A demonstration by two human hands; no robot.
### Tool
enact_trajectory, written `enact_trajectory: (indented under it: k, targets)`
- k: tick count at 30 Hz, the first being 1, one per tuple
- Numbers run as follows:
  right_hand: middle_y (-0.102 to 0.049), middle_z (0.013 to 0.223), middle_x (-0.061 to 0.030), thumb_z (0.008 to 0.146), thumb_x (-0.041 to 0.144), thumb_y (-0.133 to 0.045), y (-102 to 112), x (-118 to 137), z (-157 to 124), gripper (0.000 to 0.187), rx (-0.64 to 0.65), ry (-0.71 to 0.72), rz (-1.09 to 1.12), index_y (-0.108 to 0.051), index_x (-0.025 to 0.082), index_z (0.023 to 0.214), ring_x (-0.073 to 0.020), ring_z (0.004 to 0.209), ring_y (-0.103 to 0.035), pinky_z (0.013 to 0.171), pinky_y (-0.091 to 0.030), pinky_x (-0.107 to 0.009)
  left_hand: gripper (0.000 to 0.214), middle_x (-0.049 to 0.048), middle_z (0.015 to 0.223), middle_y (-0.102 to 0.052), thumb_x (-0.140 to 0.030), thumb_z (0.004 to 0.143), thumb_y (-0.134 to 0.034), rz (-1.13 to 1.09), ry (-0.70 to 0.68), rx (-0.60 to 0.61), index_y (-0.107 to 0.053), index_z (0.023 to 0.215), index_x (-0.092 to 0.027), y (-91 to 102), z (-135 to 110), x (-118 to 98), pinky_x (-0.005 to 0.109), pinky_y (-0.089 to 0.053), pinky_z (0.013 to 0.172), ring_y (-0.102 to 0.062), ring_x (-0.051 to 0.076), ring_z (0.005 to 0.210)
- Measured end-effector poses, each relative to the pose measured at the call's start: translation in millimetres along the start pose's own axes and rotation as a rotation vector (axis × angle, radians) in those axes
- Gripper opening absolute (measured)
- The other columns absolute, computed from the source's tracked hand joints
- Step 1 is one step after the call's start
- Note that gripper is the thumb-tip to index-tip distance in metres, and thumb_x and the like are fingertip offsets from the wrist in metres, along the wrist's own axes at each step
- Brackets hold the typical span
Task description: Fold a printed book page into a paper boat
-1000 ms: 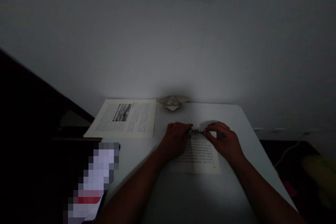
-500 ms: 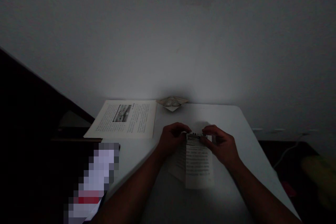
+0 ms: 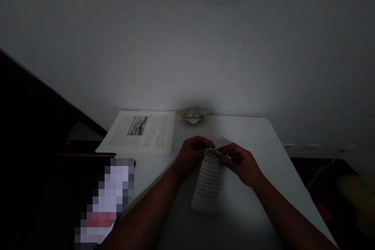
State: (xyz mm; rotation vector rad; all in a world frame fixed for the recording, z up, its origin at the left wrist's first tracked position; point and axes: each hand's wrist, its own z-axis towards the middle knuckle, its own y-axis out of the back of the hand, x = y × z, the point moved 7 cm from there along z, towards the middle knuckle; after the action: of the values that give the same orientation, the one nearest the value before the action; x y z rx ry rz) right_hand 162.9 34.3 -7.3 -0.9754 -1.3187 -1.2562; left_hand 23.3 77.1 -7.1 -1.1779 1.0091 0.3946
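Observation:
A folded printed paper (image 3: 208,181) hangs from my fingers above the white table, its lower end slanting to the left. My left hand (image 3: 191,154) pinches its top left corner. At the top right edge, my right hand (image 3: 240,162) is closed on the same paper with thumb and fingertips. The room is dim, so the folds along the top edge are hard to make out. Beyond my hands, a folded paper boat (image 3: 193,115) sits at the back of the table by the wall.
Flat at the back left lies a printed sheet (image 3: 159,133) with a picture, partly past the table edge. A blurred-out bright device (image 3: 109,199) is at the lower left. The white table (image 3: 258,133) meets the wall (image 3: 146,47). A pale cable (image 3: 320,172) runs at the right.
The folded paper has swung from hanging straight to slanting left, and its back layer no longer shows separately. My right hand has moved a little left, closer to my left hand.

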Motion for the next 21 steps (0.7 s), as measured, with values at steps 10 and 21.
enact_trajectory:
  k: [10, 21]
  targets:
    - [-0.064, 0.076, -0.0024, 0.075, 0.034, -0.068, 5, -1, 1, 0.018, -0.071, -0.029, -0.004, -0.059, 0.021, 0.082, -0.0143, 0.069, -0.060, 0.060, -0.049, -0.027, 0.023, 0.0026, 0.074, -0.065, -0.020, 0.058, -0.080, 0.044, 0.004, 0.036, -0.061, 0.070, -0.014, -1.4, 0, 1, 0.031, -0.047, 0.071, -0.060, 0.016, 0.074]
    - [-0.059, 0.068, 0.0003, 0.074, 0.034, -0.067, 13, 2, 0, 0.019, -0.146, -0.003, -0.041, -0.059, 0.020, 0.083, -0.0098, 0.051, -0.048, 0.046, -0.036, -0.024, 0.014, 0.0042, 0.078, -0.065, -0.018, 0.062, -0.073, -0.074, 0.033, 0.068, -0.066, 0.073, -0.014, -3.3, -2, 1, 0.031, -0.045, 0.070, -0.060, 0.017, 0.074]
